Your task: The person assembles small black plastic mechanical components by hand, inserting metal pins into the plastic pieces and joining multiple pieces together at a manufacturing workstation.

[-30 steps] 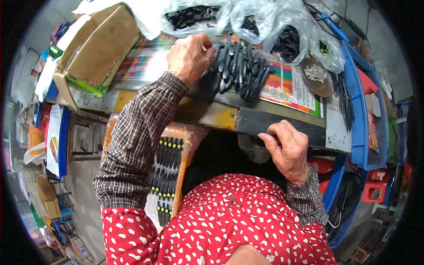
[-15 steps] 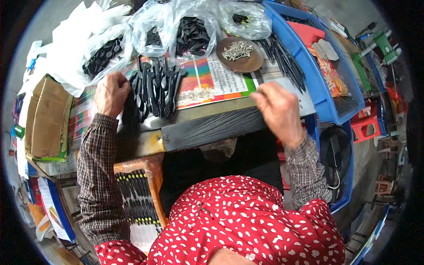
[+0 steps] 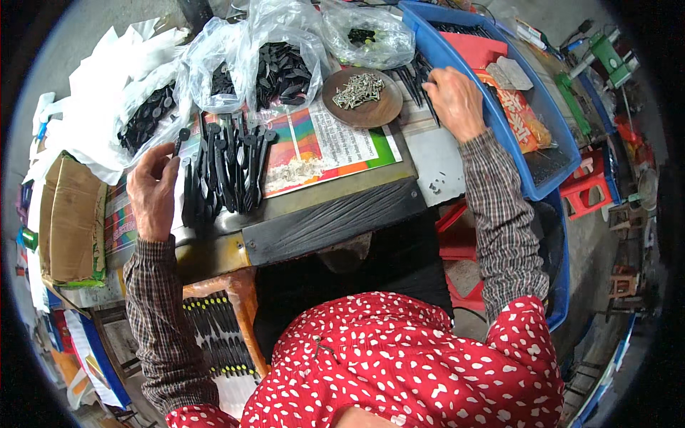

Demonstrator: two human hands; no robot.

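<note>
The right hand [image 3: 457, 100] has left the worktop's [image 3: 428, 153] near edge and now reaches far right, fingers curled on the black rods [image 3: 414, 75] by the blue tray [image 3: 499, 121] (grip unclear). The left hand [image 3: 151, 191], loosely open, still touches the black handle row [image 3: 225, 167].

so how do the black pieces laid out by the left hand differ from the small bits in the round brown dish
The black pieces are long, dark strips with round ends, lying side by side on the printed sheet; the bits in the brown dish are short, pale and metallic, heaped in a loose pile. The left hand touches the black pieces, while no hand touches the dish. Both sit on the same worktop.
</note>
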